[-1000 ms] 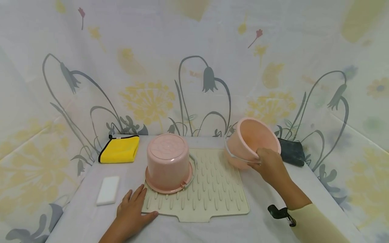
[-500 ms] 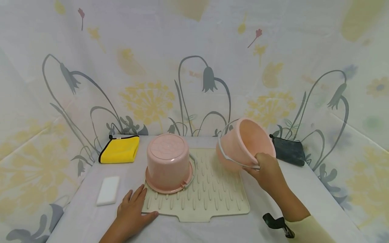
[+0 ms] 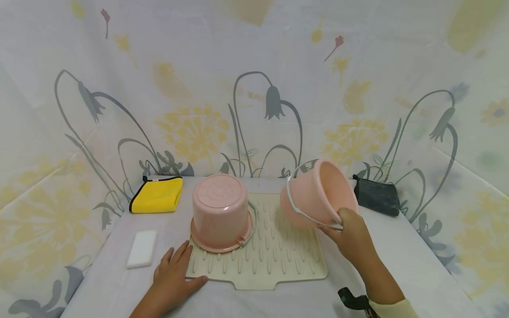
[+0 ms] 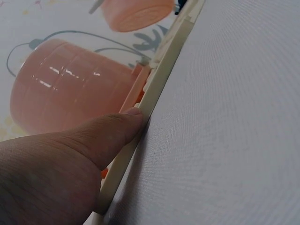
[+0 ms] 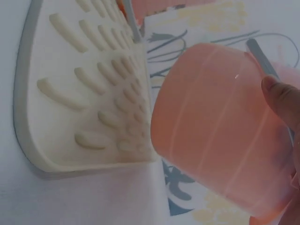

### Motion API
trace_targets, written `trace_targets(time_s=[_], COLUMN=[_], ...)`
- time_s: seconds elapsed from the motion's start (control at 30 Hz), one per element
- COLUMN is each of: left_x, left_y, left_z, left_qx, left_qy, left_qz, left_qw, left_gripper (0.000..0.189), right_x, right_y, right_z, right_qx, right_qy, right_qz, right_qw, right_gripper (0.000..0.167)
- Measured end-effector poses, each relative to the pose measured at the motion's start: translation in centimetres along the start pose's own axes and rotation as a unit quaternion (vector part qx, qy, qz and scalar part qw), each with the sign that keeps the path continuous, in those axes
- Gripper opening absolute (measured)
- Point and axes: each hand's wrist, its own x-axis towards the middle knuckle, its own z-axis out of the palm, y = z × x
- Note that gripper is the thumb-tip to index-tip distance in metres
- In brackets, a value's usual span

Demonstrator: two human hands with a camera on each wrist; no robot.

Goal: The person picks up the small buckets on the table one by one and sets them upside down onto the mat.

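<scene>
My right hand (image 3: 350, 236) grips the rim and pale handle of a pink bucket (image 3: 304, 198), which is tilted with its mouth toward the right. In the right wrist view the thumb (image 5: 281, 96) lies over the handle, and the bucket's wall (image 5: 211, 122) leans beside the mat. A second pink bucket (image 3: 220, 216) stands upside down on the left half of a cream ridged drying mat (image 3: 278, 251). My left hand (image 3: 171, 278) rests at the mat's front left corner, fingers spread. Its thumb (image 4: 117, 133) lies along the mat's edge in the left wrist view.
A folded yellow cloth (image 3: 157, 194) with black trim lies at the back left. In front of it is a white sponge block (image 3: 141, 248). A dark pouch (image 3: 376, 196) lies at the back right, behind the tilted bucket. A flower-printed curtain (image 3: 254, 88) encloses the table.
The right hand has carried the tilted bucket left, over the right part of the mat, and turned it further on its side. The left hand and the upside-down bucket have stayed put.
</scene>
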Motion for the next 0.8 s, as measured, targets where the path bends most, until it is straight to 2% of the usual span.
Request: trace_targets(time_s=[0.33, 0.6, 0.8], left_x=[0.0, 0.1, 0.0], left_y=[0.1, 0.2, 0.1], left_z=[0.0, -0.1, -0.2], left_qx=[0.004, 0.002, 0.004], left_qy=[0.003, -0.001, 0.002], left_qz=[0.004, -0.002, 0.001], left_qw=[1.0, 1.0, 1.0], left_gripper=[0.119, 0.121, 0.12], right_x=[-1.6, -2.3, -2.7], right_y=[0.1, -0.2, -0.5], right_z=[0.9, 1.3, 1.3], right_qx=[0.065, 0.086, 0.124], right_qy=[-0.017, -0.013, -0.007], right_qz=[0.075, 0.102, 0.121], right_qw=[0.9949, 0.9909, 0.9848], right_gripper=[0.049, 0.049, 0.062])
